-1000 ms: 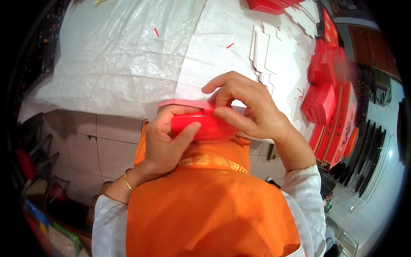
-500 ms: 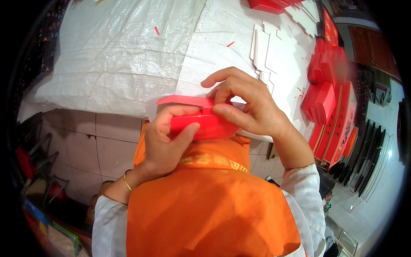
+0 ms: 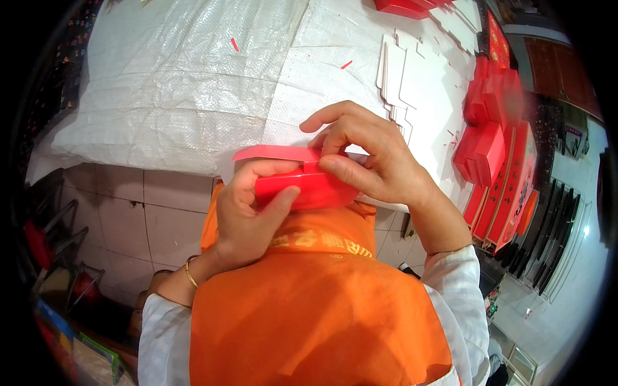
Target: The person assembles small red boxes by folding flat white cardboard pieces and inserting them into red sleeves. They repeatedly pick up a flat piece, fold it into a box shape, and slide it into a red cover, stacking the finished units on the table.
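A glossy red paper box is held between my hands, just in front of my orange apron and at the near edge of the white-covered table. One long flap stands out on its far side. My left hand grips the box's left end, thumb on the near face and fingers over the top into the opening. My right hand pinches a small tab at the upper right edge between thumb and curled fingers, its index finger raised and bent. The fingertips partly hide the tab.
Flat white box blanks lie in a stack on the woven white sheet. Folded red boxes are piled at the right edge, with another red box at the far side. Small red scraps are scattered about. Tiled floor shows below left.
Almost nothing differs. The box's flap has dipped very slightly, and both hands keep the same grip.
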{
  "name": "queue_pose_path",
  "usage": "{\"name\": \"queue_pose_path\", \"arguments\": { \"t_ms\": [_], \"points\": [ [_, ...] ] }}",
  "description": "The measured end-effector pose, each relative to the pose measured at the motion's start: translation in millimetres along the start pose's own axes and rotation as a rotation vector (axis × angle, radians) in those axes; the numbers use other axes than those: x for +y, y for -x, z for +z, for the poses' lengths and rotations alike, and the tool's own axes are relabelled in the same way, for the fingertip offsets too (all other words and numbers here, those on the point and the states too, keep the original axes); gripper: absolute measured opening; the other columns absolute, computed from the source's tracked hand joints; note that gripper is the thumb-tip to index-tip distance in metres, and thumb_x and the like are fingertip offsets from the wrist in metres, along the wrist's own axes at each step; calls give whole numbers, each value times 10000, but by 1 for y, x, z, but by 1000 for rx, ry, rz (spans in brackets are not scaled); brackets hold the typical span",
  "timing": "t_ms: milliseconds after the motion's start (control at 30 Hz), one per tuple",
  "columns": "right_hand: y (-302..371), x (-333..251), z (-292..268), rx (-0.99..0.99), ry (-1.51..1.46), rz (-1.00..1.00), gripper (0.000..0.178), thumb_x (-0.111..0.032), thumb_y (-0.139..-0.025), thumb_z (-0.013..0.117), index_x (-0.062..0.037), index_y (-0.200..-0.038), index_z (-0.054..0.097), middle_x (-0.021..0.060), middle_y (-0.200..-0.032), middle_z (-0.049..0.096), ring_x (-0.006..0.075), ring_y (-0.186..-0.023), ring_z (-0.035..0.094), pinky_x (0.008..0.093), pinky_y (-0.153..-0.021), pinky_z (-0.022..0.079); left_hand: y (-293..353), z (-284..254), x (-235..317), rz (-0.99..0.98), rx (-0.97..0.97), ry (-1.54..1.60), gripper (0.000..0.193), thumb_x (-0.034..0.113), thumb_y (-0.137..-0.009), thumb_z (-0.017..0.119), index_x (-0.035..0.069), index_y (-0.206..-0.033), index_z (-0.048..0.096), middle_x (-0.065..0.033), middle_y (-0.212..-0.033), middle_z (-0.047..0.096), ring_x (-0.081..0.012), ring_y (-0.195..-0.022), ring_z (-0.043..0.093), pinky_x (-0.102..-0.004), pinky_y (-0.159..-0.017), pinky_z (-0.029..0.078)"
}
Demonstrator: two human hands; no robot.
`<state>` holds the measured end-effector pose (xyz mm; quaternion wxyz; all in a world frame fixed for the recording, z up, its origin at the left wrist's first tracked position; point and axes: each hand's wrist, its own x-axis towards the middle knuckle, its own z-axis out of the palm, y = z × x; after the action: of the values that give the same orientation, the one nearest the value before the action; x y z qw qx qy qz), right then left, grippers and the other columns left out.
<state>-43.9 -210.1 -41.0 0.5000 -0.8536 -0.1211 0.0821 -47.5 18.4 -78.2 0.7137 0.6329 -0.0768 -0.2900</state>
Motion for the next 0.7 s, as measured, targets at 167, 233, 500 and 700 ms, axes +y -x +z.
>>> {"name": "queue_pose_path", "arguments": {
  "t_ms": [167,233,500,700],
  "points": [
    [1,-1,-2,-36,-9,25,96,-42,-887,660,-12,-828,591,160,-1191,644,200,-914,697,308,-774,581,1,1,-2,29,9,-10,249,-21,-923,666,6,-1165,613,-60,-1112,662,-100,-991,615,-252,-877,511],
    [0,0,-2,-17,-16,-1,98,-87,-884,676,-28,-861,602,108,-1168,651,189,-840,648,295,-679,535,2,1,-3,28,14,-29,248,-21,-923,667,6,-1163,612,-59,-1108,662,-98,-986,616,-248,-871,512],
    [1,3,0,-6,-34,-13,104,-110,-886,688,-38,-880,615,79,-1159,652,178,-805,624,280,-628,510,2,0,-5,2,9,37,243,-27,-924,666,8,-1158,610,-59,-1098,666,-91,-971,621,-237,-860,515],
    [0,2,1,3,-25,-15,106,-99,-881,692,-37,-878,608,77,-1164,651,162,-736,601,285,-622,503,0,0,-5,-11,4,7,248,-34,-924,662,9,-1163,607,-66,-1108,668,-96,-979,625,-243,-864,520]
  ]
}}
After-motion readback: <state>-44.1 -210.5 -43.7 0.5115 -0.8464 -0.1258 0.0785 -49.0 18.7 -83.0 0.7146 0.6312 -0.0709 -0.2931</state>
